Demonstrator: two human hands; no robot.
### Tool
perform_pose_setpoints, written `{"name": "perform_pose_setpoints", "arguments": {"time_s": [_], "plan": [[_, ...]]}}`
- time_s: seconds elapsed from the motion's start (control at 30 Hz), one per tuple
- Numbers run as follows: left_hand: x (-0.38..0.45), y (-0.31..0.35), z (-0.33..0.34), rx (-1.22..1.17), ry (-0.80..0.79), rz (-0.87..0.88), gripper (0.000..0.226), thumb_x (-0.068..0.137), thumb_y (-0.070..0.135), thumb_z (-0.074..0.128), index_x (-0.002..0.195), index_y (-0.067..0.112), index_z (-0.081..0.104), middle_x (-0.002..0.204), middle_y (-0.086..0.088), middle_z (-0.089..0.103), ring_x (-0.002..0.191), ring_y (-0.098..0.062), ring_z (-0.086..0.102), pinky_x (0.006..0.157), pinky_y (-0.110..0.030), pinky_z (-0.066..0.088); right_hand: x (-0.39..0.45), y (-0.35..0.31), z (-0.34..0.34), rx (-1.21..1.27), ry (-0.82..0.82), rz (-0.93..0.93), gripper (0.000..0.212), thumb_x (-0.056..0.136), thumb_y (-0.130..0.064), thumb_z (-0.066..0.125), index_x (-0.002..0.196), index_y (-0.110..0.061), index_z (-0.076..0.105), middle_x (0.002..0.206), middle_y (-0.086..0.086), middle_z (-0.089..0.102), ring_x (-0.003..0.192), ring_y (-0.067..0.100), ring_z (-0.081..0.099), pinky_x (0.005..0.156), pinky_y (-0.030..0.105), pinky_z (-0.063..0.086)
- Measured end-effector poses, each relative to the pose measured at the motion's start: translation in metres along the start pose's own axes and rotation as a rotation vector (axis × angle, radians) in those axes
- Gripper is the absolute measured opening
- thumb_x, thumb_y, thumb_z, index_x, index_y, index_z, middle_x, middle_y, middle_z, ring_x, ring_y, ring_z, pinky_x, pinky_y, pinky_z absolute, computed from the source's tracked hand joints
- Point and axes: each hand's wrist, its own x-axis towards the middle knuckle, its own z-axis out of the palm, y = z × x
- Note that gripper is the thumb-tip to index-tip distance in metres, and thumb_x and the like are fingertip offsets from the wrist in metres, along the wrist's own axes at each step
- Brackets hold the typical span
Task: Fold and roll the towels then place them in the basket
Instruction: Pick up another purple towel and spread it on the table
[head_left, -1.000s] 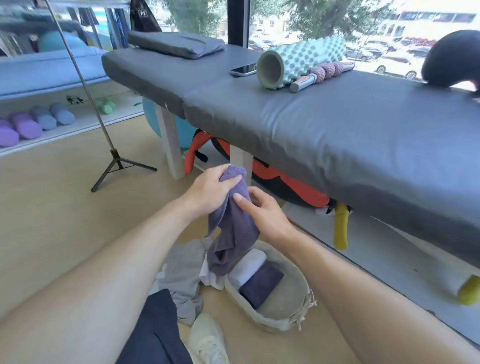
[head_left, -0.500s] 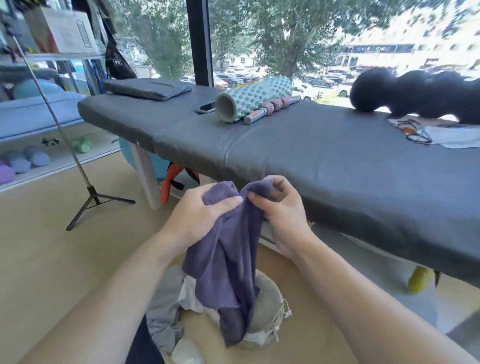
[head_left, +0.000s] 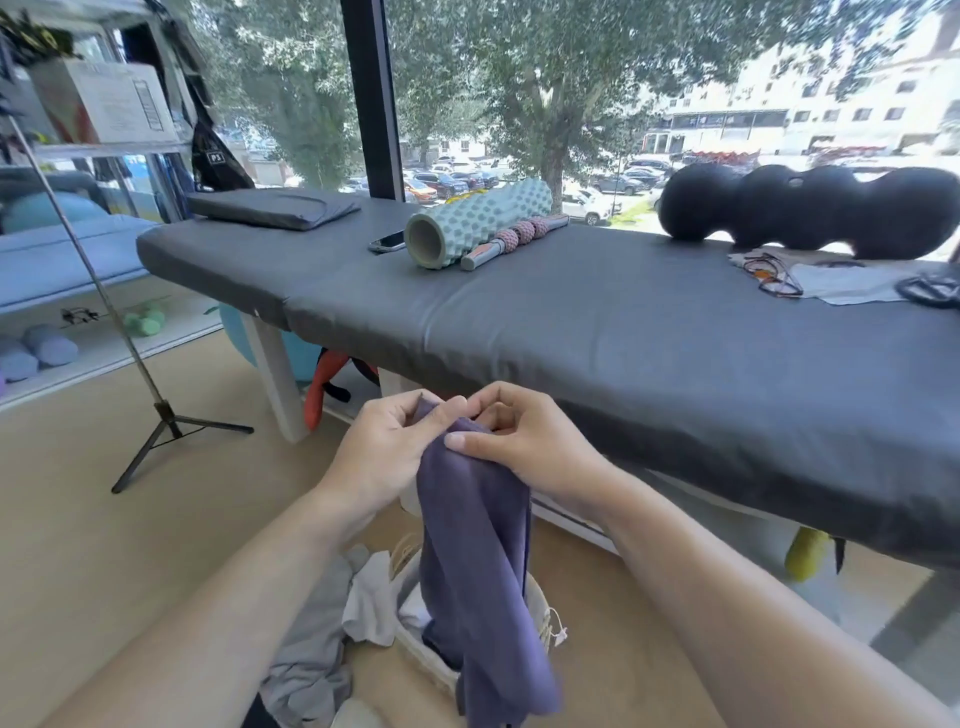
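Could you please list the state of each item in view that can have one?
purple towel: unfolded, hanging from both hands above the basket.
left hand: pinching the towel's top edge.
right hand: pinching the towel's top edge.
basket: on the floor, mostly hidden.
grey cloth: crumpled on the floor.
white cloth: crumpled beside the basket.
foam roller: lying on the massage table.

1. Purple towel (head_left: 478, 561): soft matt cloth.
2. Massage table (head_left: 597, 332), 12 o'clock of it: smooth grey faintly sheened cover.
3. Foam roller (head_left: 478, 221): knobbly matt foam.
4. Tripod (head_left: 166, 421): metal.
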Motion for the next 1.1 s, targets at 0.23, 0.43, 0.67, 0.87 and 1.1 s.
{"name": "perform_pose_setpoints", "arguments": {"time_s": [0.23,0.43,0.67,0.87,1.1], "plan": [[0.033,0.038,-0.018,0.378,-0.291,0.035,0.012,0.088,0.031,0.075,0.086,0.023,0.083,0.076,0.01,0.078,0.069,0.006,0.066,0.075,-0.022,0.055,-0.01,0.012,-0.054,-0.512,0.186,0.158,0.014,0.085,-0.011,0.069,0.084,-0.025,0.068,0.078,-0.009,0.071,0.075,0.007,0.064,0.065,0.019,0.05],[0.072,0.065,-0.024,0.575,0.008,0.18,0.015,0.087,0.044,0.074,0.076,0.035,0.079,0.066,0.014,0.07,0.065,-0.005,0.065,0.064,-0.025,0.053,-0.046,-0.005,-0.118,-0.691,0.157,0.294,0.017,0.075,-0.028,0.084,0.082,-0.028,0.068,0.077,-0.01,0.07,0.074,0.007,0.063,0.061,0.025,0.047],[0.1,0.067,-0.021,0.792,0.118,-0.017,0.027,0.082,0.064,0.069,0.077,0.038,0.077,0.075,0.006,0.076,0.076,-0.021,0.07,0.074,-0.038,0.059,-0.09,-0.04,-0.197,-0.852,0.143,0.47,0.037,0.066,-0.048,0.09,0.071,-0.022,0.064,0.066,-0.011,0.063,0.068,0.011,0.06,0.06,0.028,0.043],[0.131,0.062,-0.021,0.546,0.075,-0.251,0.024,0.091,0.034,0.073,0.091,0.01,0.077,0.056,-0.01,0.072,0.043,-0.017,0.065,0.05,-0.026,0.046,-0.13,-0.07,-0.261,-0.923,0.077,0.703,0.027,0.07,-0.05,0.087,0.077,-0.028,0.075,0.08,-0.009,0.075,0.076,0.01,0.071,0.062,0.025,0.052],[0.186,0.035,0.023,0.076,0.049,-0.293,0.025,0.103,0.01,0.054,0.123,-0.005,0.054,0.104,-0.024,0.067,0.07,-0.027,0.067,0.044,-0.024,0.058,-0.118,-0.041,-0.323,-0.816,0.499,0.541,0.023,0.081,-0.039,0.083,0.074,-0.018,0.075,0.075,-0.002,0.074,0.074,0.015,0.067,0.064,0.026,0.046]]}}
